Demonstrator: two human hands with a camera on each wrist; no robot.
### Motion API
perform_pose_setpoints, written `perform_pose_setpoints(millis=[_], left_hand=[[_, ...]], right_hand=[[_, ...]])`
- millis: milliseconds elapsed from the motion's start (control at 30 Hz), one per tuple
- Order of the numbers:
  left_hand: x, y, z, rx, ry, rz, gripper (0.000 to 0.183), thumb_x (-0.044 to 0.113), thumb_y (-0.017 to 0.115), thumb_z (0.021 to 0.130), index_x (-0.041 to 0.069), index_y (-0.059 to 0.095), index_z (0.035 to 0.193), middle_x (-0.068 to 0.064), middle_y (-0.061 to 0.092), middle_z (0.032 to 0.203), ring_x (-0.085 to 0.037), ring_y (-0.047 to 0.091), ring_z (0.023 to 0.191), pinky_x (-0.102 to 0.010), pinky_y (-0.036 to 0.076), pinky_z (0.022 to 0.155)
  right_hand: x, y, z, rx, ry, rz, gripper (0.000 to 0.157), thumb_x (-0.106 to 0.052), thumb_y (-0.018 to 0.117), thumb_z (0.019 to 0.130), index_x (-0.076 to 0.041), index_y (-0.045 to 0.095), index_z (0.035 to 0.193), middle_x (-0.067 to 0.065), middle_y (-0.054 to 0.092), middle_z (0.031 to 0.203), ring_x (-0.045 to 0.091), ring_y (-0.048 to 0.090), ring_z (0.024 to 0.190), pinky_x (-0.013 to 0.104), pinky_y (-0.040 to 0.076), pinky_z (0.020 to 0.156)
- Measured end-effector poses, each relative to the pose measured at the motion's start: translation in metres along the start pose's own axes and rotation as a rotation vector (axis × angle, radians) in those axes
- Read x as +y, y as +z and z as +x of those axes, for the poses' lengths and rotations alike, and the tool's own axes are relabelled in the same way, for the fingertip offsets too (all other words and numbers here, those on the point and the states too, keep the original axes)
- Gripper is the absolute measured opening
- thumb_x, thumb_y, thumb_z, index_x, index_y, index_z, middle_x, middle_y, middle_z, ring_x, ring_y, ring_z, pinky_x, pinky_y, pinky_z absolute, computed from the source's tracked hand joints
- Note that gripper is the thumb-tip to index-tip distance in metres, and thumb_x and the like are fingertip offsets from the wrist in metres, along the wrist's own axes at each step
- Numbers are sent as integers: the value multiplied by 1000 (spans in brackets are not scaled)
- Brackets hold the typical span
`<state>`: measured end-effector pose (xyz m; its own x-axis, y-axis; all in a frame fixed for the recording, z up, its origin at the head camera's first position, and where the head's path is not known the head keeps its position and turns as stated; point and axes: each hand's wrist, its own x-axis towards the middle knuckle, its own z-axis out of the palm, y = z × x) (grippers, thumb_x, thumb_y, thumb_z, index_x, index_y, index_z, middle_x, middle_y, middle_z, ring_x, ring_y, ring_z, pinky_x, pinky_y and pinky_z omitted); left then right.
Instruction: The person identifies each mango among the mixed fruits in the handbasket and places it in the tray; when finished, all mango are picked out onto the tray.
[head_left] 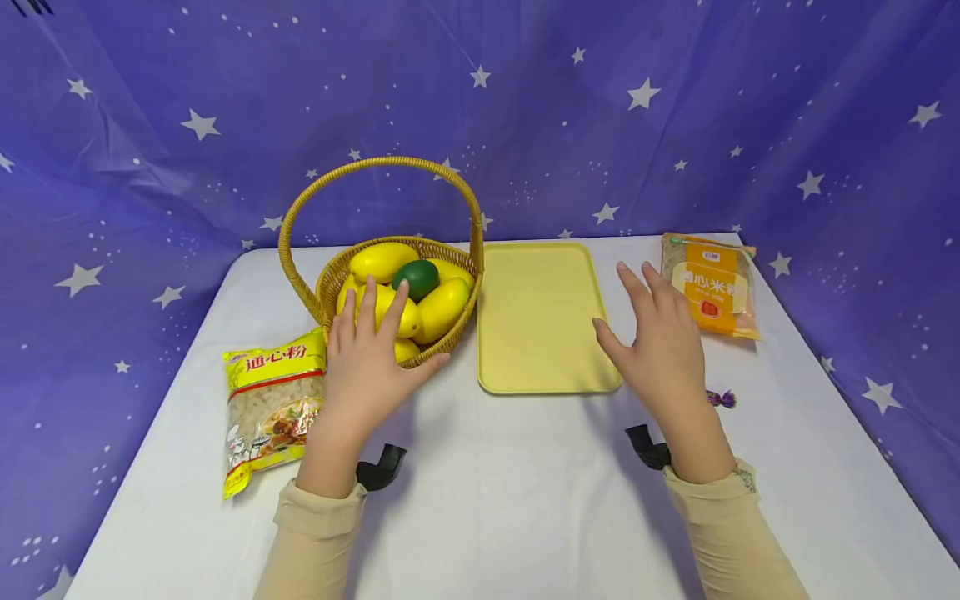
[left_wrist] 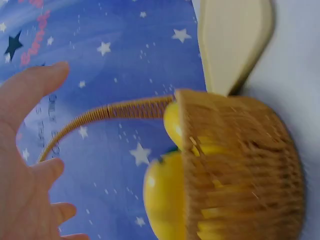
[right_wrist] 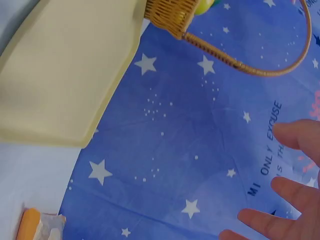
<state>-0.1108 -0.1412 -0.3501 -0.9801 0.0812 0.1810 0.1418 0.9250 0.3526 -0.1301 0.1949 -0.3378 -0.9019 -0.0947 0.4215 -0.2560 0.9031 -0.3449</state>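
Observation:
My left hand (head_left: 367,362) hovers over the near side of a wicker basket (head_left: 474,308), fingers spread and holding nothing. Several yellow mango-shaped fruits (head_left: 442,312) and one dark green fruit (head_left: 417,279) fill the basket, whose tall handle arches above them. In the left wrist view the thumb and fingertips stand apart from the basket wall (left_wrist: 245,165). My right hand (head_left: 663,350), likewise spread and holding nothing, is raised beside the right edge of a pale yellow tray (head_left: 547,317). The right wrist view shows its fingers (right_wrist: 295,192) against the backdrop, away from the tray.
A yellow bag of pasta (head_left: 273,408) lies left of the basket, partly behind the left hand. At the back right lies an orange packet (head_left: 712,287). A small purple wrapped candy (head_left: 723,399) sits beside the right wrist. A starry blue curtain (head_left: 525,117) borders the white table (head_left: 510,500).

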Motion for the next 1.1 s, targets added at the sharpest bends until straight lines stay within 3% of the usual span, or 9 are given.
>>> perform_pose_setpoints(millis=[133,367,500,600,733,867,1100], left_hand=[[-17,2,-15,43,-73,-83,101,67,63,80,28,10,156,-7,-13,160,-36,-8,145,-67,9,110],[-45,17,-41,116,-222,-253,102,51,75,79,22,15,156,-12,-13,159,-41,-3,143,-72,14,106],[-55,27,-44,133,-330,-383,102,52,75,80,21,14,156,-10,-13,159,-39,-2,144,-69,19,107],[-63,33,-42,107,-390,-466,102,56,72,80,20,15,155,-9,-12,160,-38,2,144,-67,22,107],[-71,44,-38,90,-410,-600,99,51,75,79,15,20,153,-8,-9,160,-39,17,142,-55,29,110],[-77,54,-33,139,-403,-732,92,42,79,78,10,28,147,-4,0,160,-34,26,140,-43,33,111],[-76,60,-29,191,-435,-785,87,42,81,76,11,34,142,1,9,160,-31,35,136,-44,38,108]], right_hand=[[3,-4,-5,39,8,48,65,-26,67,89,-15,40,147,20,40,145,43,36,130,59,30,107],[6,0,-12,44,5,97,58,-22,67,89,-14,46,143,18,49,136,42,41,125,59,35,102],[5,6,-14,11,12,118,56,-23,67,90,-13,48,141,17,51,135,42,44,122,59,37,99],[5,14,-16,-41,11,146,52,-23,65,91,-10,51,139,18,54,132,40,48,119,58,41,96],[4,29,-20,-179,26,251,47,-26,64,94,-8,53,136,17,58,127,36,57,108,53,49,87],[0,45,-21,-303,39,350,46,-28,63,95,-9,53,135,17,60,122,33,61,102,48,54,83],[-24,60,-1,-366,-19,370,47,-28,65,93,-13,53,136,13,61,123,29,61,103,43,54,82]])
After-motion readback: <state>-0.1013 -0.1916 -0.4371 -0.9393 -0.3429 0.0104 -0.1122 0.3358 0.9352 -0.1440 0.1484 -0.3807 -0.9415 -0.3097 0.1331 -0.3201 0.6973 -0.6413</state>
